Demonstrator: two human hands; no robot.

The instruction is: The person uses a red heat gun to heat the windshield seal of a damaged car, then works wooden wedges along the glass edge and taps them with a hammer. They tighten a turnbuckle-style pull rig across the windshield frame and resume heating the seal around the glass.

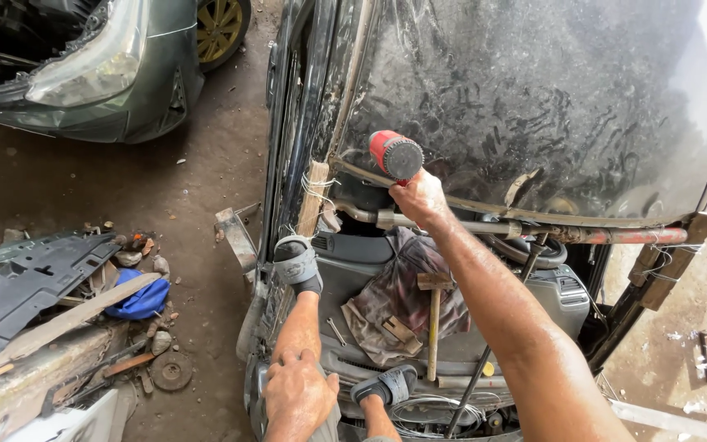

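Nearest the camera, the left hand [296, 394] rests flat on the person's own knee, fingers together and holding nothing, while both sandalled feet [298, 263] are braced on the stripped front of the dark car [533, 98], one near its left edge, one at its near edge. A wooden-handled hammer [434, 319] lies on a crumpled rag [386, 307] in the middle of the engine bay, within easy reach. Farther out, the right hand [421, 199] is clamped around the handle of a red power tool [395, 155], its round head held against the lower edge of the raised, dusty bonnet, just above a rusty pipe [533, 231] spanning the bay. To work well here, I judge the grip should stay firm, the wrist straight, the head pressed squarely to the metal, and the braced feet kept planted. A second car [83, 74] stands beyond at the far left.
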